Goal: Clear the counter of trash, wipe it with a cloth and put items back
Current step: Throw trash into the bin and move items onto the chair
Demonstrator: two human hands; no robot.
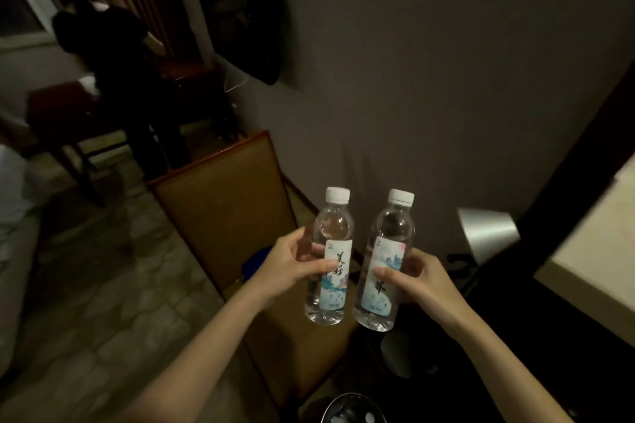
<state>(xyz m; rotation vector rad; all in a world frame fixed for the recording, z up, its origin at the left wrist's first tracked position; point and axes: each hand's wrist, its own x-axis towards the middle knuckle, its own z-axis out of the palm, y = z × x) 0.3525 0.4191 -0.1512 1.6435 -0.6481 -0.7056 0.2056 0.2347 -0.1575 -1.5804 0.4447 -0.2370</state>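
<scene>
Currently both upright bottles are gripped: left bottle [330,259] by left hand [295,263], right bottle [383,263] by right hand [421,280]; worktop [591,251] lies right of the right bottle.

The left water bottle [329,257] carries a pale label with two large brush-written characters, 美好, running down it. Just beside it, the right water bottle [383,261] has the same kind of label, where only one dark brush character shows and cannot be made out. Small print at both labels' lower edges is too blurred to read.
</scene>
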